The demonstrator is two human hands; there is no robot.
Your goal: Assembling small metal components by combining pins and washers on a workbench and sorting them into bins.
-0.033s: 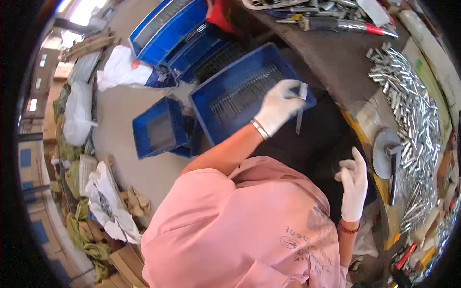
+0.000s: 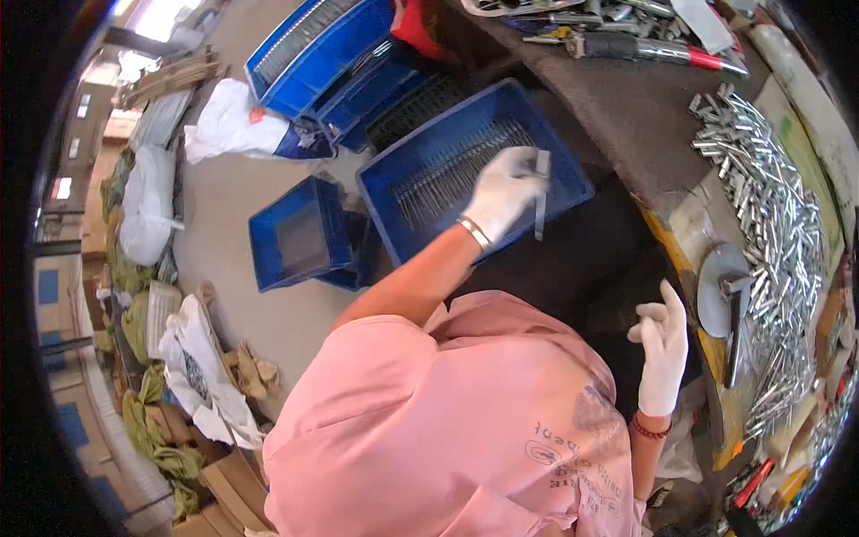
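Note:
My left hand (image 2: 506,192), in a white glove, is closed on a slim, flat metal strip (image 2: 540,217). The strip is wider and brighter at its upper end, and its exact kind is unclear. Hand and strip hang over the right part of a blue plastic bin (image 2: 374,199). Inside that bin, slim metal pieces (image 2: 438,179) lie side by side in a row. My right hand (image 2: 662,353), also gloved in white, is raised beside the bench edge with nothing visible in it. Its index finger points up and the other fingers are loosely bent and apart.
To the right, a workbench (image 2: 595,98) carries a heap of short shiny metal tubes (image 2: 761,206), a grey disc (image 2: 721,286) and a red-tipped tool (image 2: 658,52). Smaller blue bins (image 2: 288,242) stand on the floor at left. Behind them are more blue bins (image 2: 313,54) and a white sack (image 2: 228,125).
My left hand has shifted left, carrying the metal strip from the bin's right edge further over the bin. The right hand has barely moved.

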